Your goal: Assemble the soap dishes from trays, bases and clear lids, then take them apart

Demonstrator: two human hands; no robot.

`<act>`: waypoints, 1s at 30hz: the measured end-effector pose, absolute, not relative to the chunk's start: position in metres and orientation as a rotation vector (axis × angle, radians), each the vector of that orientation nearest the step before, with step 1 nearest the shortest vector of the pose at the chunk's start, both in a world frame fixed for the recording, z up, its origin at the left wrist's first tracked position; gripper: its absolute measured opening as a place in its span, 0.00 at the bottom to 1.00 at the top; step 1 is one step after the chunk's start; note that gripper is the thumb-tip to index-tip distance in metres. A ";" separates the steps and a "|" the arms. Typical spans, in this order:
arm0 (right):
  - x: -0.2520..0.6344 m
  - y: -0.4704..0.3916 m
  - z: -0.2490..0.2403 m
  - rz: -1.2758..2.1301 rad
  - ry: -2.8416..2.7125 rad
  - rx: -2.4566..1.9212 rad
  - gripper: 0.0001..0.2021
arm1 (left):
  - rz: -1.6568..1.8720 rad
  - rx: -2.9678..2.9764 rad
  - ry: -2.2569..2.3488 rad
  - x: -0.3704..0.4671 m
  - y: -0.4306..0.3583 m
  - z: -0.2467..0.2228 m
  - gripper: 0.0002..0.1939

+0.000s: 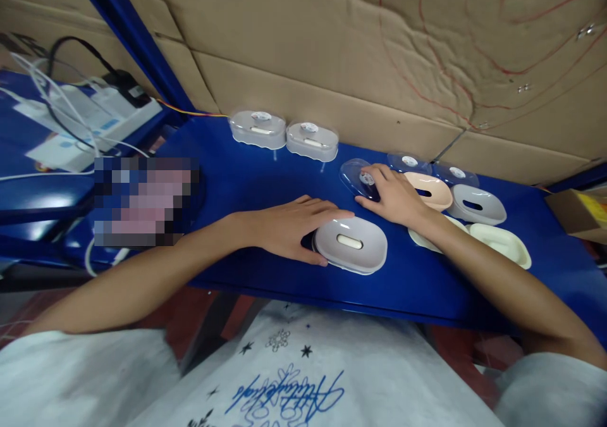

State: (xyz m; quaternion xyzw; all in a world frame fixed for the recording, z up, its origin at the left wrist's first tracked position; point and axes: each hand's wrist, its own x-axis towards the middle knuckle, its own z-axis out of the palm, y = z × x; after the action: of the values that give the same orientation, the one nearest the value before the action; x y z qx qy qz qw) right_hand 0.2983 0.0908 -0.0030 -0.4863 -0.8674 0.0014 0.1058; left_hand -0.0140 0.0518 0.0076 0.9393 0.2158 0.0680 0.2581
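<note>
A grey oval soap dish [365, 253] with a pale bar in its middle slot sits on the blue table near the front edge. My left hand [296, 228] grips its left end, thumb at the near side and fingers along the far side. Farther back and to the right, my right hand [391, 193] has its thumb and fingers on the rim of a clear oval lid [353, 177] with a round sticker. Just beyond that hand lies a peach soap dish [441, 190], partly covered by it.
Two lidded soap dishes [258, 129] stand at the back by the cardboard wall. On the right are a grey dish [488, 202], cream pieces [509, 247] and more clear lids [462, 173]. A power strip [118, 123] with cables and a blurred-out object lie left.
</note>
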 end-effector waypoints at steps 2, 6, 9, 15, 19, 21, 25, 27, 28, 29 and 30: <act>0.300 0.085 -0.004 0.045 -2.475 -1.378 0.32 | 0.189 2.545 0.587 -0.014 0.052 0.007 0.49; 0.305 0.054 -0.008 0.192 -2.206 -1.308 0.30 | 0.172 2.554 0.572 -0.015 0.054 0.005 0.49; 0.308 0.021 -0.012 0.407 -2.061 -1.260 0.28 | 0.160 2.557 0.578 -0.016 0.055 0.002 0.50; 0.305 -0.018 -0.006 0.242 -2.143 -1.079 0.31 | 0.168 2.557 0.607 -0.017 0.057 -0.004 0.53; 0.295 -0.024 -0.004 0.089 -2.267 -0.925 0.36 | 0.197 2.578 0.605 -0.019 0.059 -0.007 0.55; 0.291 -0.025 -0.009 0.106 -2.308 -0.875 0.36 | 0.212 2.586 0.590 -0.020 0.060 -0.007 0.56; 0.290 -0.021 -0.017 0.101 -2.336 -0.810 0.37 | 0.190 2.593 0.608 -0.022 0.064 -0.006 0.57; 0.291 -0.020 -0.018 0.095 -2.334 -0.780 0.38 | 0.169 2.585 0.617 -0.022 0.066 -0.004 0.57; 0.292 -0.019 -0.018 0.096 -2.336 -0.773 0.38 | 0.163 2.579 0.616 -0.022 0.066 -0.003 0.57; 0.292 -0.019 -0.018 0.099 -2.342 -0.772 0.37 | 0.161 2.572 0.614 -0.022 0.067 -0.002 0.57; 0.292 -0.018 -0.018 0.104 -2.349 -0.766 0.37 | 0.161 2.565 0.615 -0.022 0.067 -0.002 0.57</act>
State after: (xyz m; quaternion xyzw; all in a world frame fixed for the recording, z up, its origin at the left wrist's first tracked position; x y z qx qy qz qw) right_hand 0.2924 -0.0185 -0.0179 -0.2928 -0.8972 0.0396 0.3281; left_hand -0.0217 0.0667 -0.0018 0.9405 0.2256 0.0591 0.2469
